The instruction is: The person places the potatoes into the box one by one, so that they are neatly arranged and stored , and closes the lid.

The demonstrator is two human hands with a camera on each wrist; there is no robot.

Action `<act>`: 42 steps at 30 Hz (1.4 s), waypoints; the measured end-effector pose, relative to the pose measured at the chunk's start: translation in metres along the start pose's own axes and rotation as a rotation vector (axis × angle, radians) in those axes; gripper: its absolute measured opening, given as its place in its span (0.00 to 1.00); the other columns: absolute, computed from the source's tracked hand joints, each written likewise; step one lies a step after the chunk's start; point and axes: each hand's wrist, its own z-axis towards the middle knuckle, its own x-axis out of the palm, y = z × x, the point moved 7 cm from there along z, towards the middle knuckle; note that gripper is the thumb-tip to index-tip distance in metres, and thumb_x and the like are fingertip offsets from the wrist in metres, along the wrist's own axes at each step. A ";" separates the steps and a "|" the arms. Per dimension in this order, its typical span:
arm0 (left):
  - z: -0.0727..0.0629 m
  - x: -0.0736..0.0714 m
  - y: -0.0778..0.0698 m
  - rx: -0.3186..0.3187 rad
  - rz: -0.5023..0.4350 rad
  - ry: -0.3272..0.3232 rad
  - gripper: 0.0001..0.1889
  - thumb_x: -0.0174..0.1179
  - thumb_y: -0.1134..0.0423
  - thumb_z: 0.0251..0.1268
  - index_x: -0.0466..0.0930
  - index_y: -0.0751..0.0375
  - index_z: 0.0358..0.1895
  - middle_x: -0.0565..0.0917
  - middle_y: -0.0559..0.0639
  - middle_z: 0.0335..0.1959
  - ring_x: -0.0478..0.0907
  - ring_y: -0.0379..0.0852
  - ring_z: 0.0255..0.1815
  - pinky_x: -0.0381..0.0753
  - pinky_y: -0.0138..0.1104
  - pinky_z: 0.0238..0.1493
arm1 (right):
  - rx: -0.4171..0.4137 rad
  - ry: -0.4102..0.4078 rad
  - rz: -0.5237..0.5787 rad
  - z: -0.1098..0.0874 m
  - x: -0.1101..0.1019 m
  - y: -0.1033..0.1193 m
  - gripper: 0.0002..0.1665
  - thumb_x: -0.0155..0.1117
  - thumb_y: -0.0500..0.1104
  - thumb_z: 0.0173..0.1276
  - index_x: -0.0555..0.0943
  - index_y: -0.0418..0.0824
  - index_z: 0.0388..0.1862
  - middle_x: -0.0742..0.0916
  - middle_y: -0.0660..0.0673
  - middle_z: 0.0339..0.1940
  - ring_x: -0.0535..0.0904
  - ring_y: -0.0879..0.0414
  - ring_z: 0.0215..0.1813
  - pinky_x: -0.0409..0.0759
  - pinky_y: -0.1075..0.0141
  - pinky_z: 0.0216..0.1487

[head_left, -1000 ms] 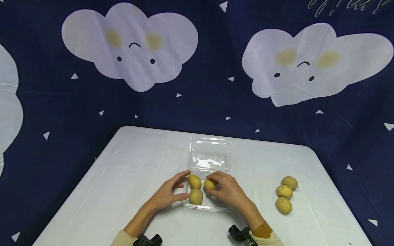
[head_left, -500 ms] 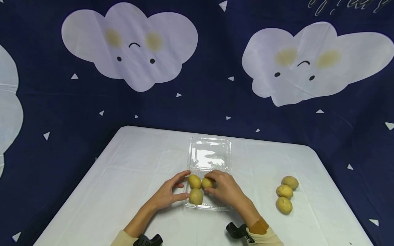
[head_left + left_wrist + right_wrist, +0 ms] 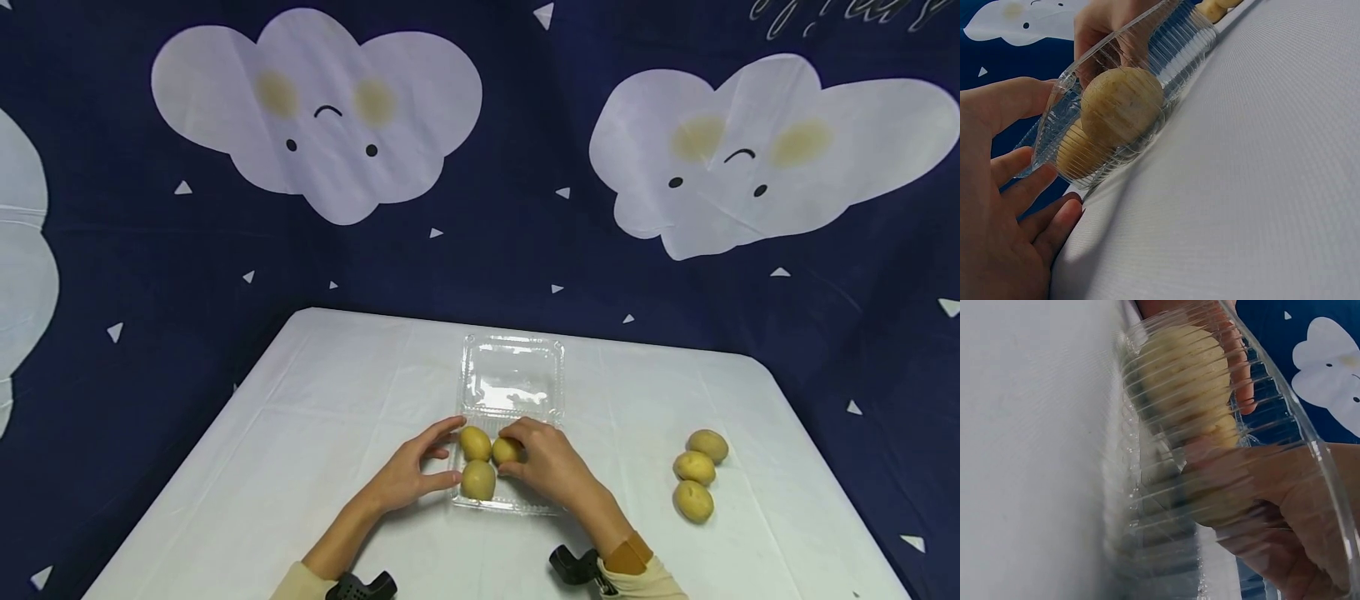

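A clear plastic clamshell box (image 3: 510,507) stands on the white table with its lid (image 3: 512,375) laid back. Two yellow potatoes, one farther (image 3: 475,443) and one nearer (image 3: 477,481), touch each other along the box's left side. My right hand (image 3: 553,463) reaches inside and holds a third potato (image 3: 506,451) between thumb and fingers, close to the farther one. At the box's left wall my left hand (image 3: 411,473) is spread, thumb and fingers apart, its fingertips against the rim. Through the ribbed wall, the left wrist view shows a potato (image 3: 1122,106) up close.
Three more potatoes (image 3: 693,468) lie in a row on the right of the table (image 3: 337,375). Behind it hangs a dark blue cloth (image 3: 525,258) printed with white clouds and triangles.
My right hand has shifted slightly left with its potato, bringing it closer to the two others in the box. My left hand stays in place.
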 end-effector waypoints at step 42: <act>0.001 0.001 0.001 0.017 -0.009 0.000 0.41 0.67 0.51 0.54 0.57 0.45 0.72 0.64 0.39 0.71 0.67 0.45 0.69 0.75 0.38 0.64 | 0.033 -0.115 0.089 -0.014 -0.030 -0.008 0.27 0.75 0.55 0.50 0.82 0.49 0.49 0.85 0.57 0.47 0.84 0.57 0.43 0.83 0.65 0.44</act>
